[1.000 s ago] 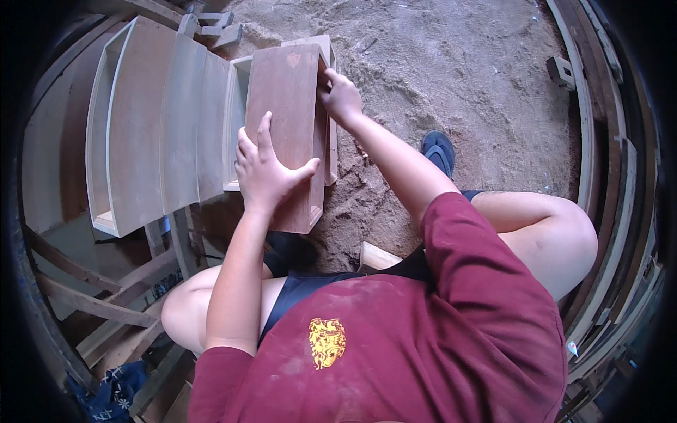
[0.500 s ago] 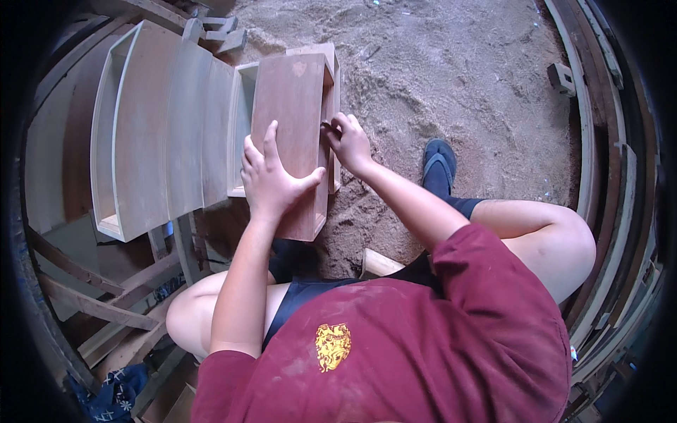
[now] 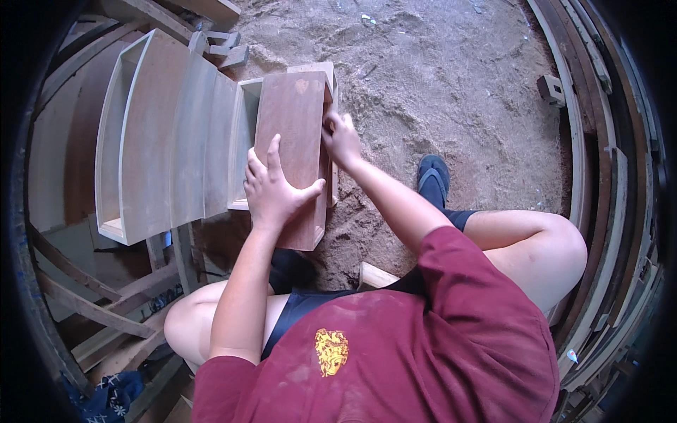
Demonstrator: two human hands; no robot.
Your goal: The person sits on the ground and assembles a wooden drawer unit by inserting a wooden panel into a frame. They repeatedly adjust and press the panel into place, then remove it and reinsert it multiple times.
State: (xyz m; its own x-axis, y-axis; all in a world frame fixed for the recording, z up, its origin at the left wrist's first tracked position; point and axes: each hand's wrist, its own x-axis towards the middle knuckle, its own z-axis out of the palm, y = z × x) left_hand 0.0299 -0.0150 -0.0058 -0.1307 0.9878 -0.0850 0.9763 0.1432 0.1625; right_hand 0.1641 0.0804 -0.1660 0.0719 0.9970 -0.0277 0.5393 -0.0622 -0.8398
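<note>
A reddish-brown wooden drawer-like box [image 3: 293,106] stands in front of me, its open side facing right. Across its top panel lies my left hand [image 3: 271,194], fingers spread, the thumb stretched toward the right edge. My right hand [image 3: 340,139] is closed at the open side of the box, fingertips bent in against the rim. Whatever those fingers pinch is hidden or too small to make out. Behind the box shows part of a paler wooden box [image 3: 243,141].
More shallow wooden boxes [image 3: 151,134] stand in a row at left, above a timber frame [image 3: 106,314]. Sandy sawdust-like ground [image 3: 437,77] spreads ahead. Long planks [image 3: 606,176] line the right side, beside a small block with a hole [image 3: 551,91]. A wood offcut [image 3: 377,276] lies near my lap.
My right hand has shifted slightly along the box's open side, its fingertips now further inside the rim. My left hand keeps its place on the panel. The whole view has tilted a little.
</note>
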